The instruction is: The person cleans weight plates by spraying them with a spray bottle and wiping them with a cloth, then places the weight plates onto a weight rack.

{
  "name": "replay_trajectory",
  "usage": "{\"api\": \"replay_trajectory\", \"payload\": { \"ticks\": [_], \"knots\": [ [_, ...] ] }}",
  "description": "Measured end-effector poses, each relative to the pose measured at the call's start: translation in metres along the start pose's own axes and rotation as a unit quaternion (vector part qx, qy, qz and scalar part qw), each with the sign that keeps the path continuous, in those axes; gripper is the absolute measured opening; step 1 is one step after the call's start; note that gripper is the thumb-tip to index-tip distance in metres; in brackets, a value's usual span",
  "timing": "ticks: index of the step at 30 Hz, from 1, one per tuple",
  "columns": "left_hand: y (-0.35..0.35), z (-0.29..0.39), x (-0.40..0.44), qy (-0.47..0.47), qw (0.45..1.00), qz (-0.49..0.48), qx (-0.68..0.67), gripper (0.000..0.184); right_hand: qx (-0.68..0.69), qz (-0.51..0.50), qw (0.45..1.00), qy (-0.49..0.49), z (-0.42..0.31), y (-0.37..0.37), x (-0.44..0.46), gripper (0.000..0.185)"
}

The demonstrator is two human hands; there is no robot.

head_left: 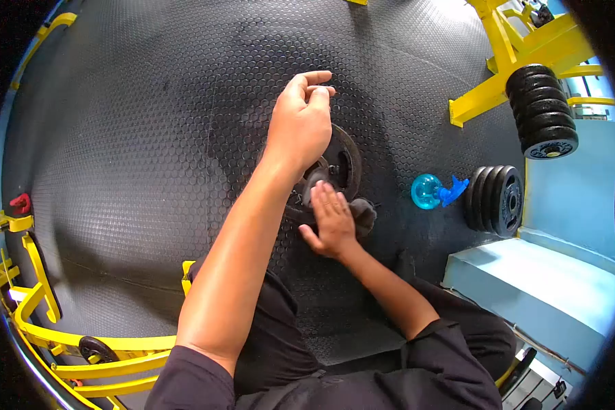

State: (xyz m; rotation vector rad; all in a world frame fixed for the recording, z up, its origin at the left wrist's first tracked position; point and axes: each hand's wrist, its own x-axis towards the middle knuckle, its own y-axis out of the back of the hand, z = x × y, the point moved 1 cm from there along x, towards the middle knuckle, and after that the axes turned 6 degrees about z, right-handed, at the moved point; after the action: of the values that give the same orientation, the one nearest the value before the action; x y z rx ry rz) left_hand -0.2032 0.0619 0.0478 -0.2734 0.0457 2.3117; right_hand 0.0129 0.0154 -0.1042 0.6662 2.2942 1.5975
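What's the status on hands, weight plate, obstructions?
Left hand raised, fingers loosely curled; right hand flat over weight plate. Plate on floor, partly hidden by hands. Spray bottle to the right, clear of both.

Yellow stand (482, 98) with black plates (541, 113) at your right, pale-blue ledge (540, 287), yellow frame (109, 370) at your left, red object (21, 203)

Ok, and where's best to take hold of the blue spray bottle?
Probably grip the spray bottle at its neck, coming from the left with the right hand: the neck looks narrower than the round body, while the black weight plates sit close to the spray head on the right.
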Motion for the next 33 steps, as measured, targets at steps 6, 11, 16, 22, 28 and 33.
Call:
{"api": "replay_trajectory", "payload": {
  "ticks": [6, 11, 16, 22, 28, 33],
  "knots": [
    [0.005, 0.001, -0.003, 0.014, 1.0, 0.0, -0.004, 0.031, 0.027, 0.017, 0.999, 0.014, -0.063, -0.031, 0.046, 0.086],
    [0.01, 0.007, -0.007, 0.024, 1.0, 0.014, 0.009, 0.032, 0.049, 0.052, 0.997, -0.037, -0.08, -0.05, 0.075, 0.084],
    [0.01, 0.003, -0.004, 0.027, 0.999, 0.015, 0.026, 0.033, 0.041, 0.048, 0.996, 0.058, -0.044, -0.02, 0.015, 0.062],
    [0.008, 0.004, -0.001, 0.038, 0.999, 0.018, 0.022, 0.032, 0.02, 0.061, 0.998, 0.021, 0.05, 0.015, -0.025, 0.062],
    [0.011, 0.001, 0.0, 0.043, 0.999, 0.016, -0.002, 0.033, 0.254, 0.201, 0.932, -0.165, 0.118, -0.018, 0.07, 0.048],
    [0.025, 0.009, 0.001, 0.038, 0.997, 0.06, -0.017, 0.033, 0.217, 0.131, 0.952, -0.171, 0.113, 0.002, 0.138, 0.042]
  ]
}}
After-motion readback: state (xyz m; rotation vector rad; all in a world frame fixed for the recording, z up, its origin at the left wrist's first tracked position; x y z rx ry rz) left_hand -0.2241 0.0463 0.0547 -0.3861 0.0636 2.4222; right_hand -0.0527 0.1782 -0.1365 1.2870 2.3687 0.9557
